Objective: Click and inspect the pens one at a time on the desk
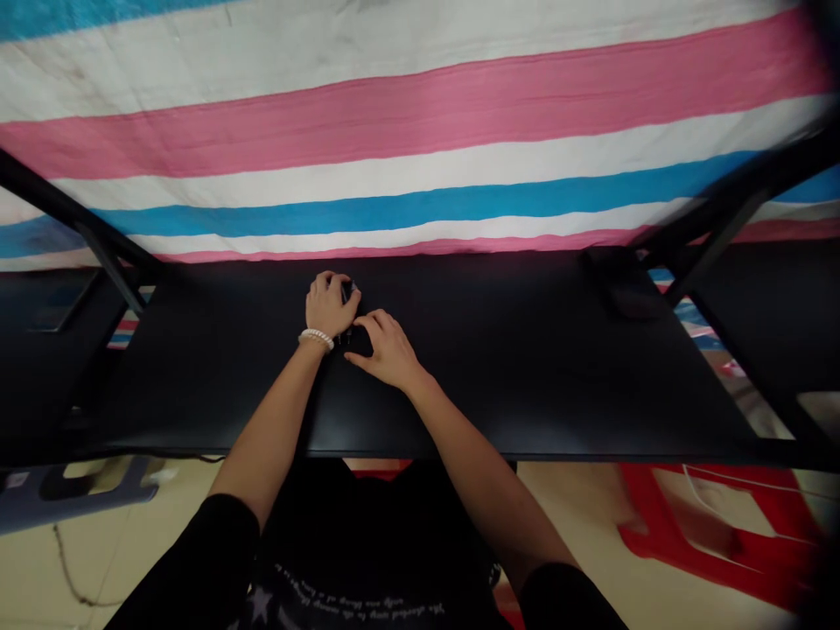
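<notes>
My left hand point(330, 306), with a pale beaded bracelet point(316, 338) at the wrist, is closed over a small dark object point(348, 290) on the black table point(512, 350). Only a shiny edge of this object shows beside the fingers, so its kind is unclear. Just to the right and nearer to me rests my right hand point(388, 348), its thumb and curved fingers apart. Small metallic bits point(345, 335) show between the two hands, too small to name. The dark gap between the right thumb and forefinger shows nothing I can make out.
A dark flat item point(623, 284) lies at the table's right end. Black metal frames point(108, 262) stand at both ends. Behind hangs a striped sheet point(420, 114). On the floor are a red stool point(656, 534) and a grey-blue stool point(85, 499).
</notes>
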Motion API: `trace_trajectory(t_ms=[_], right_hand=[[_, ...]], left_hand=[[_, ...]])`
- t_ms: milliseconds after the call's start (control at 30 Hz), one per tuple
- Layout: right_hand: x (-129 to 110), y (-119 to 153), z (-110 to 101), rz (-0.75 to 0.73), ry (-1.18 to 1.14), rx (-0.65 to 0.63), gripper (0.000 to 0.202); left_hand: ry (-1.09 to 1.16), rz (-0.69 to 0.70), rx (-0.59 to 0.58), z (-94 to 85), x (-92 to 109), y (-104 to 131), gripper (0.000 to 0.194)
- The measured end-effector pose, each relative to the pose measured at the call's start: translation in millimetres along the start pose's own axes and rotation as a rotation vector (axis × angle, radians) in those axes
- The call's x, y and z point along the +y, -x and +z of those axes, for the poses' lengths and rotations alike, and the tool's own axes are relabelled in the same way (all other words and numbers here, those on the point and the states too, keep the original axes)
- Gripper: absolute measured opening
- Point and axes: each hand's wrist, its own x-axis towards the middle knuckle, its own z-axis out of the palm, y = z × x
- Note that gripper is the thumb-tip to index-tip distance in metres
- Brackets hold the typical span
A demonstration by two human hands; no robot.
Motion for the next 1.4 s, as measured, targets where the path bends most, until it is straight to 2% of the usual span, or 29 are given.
trace_trajectory(t_ms=[133,267,400,667,833,967,1067,1167,1267,1400], right_hand=[[4,-2,5,0.052,-0.004,0.051,0.05],[4,-5,8,0.067,0.031,0.079,0.045],[4,-7,10,0.092,0.072,0.072,0.046],[7,-8,12,0.082,0.084,0.013,0.047],[24,-11,11,0.065,-0.01,0.028,0.048],[39,-17,7,0.041,-0.065,-0.007,0.052],[46,-20,5,0.0,-0.099,-0.015,0.054],[49,-20,7,-0.037,-0.134,-0.016,0.052],[49,-20,9,-0.046,-0.116,-0.023,0.047],[50,-25,11,-0.012,-0.047,-0.011,0.038]], left_hand=[[0.149,0.006,0.005,16.0,10,-10,0.023],[0.301,0.039,0.009,25.2,6,-22,0.023],[0.333,0.088,-0.053,27.1,-1,-29,0.028],[0.341,0.158,-0.124,19.8,-6,-20,0.035],[0.372,0.205,-0.09,15.3,-6,-15,0.041],[0.344,0.274,-0.094,-5.5,-20,5,0.051],[0.262,0.333,-0.192,-25.4,-30,27,0.062],[0.12,0.373,-0.302,-36.2,-33,41,0.073],[0.066,0.376,-0.348,-33.4,-34,36,0.075],[0.128,0.391,-0.33,-19.4,-37,15,0.065]])
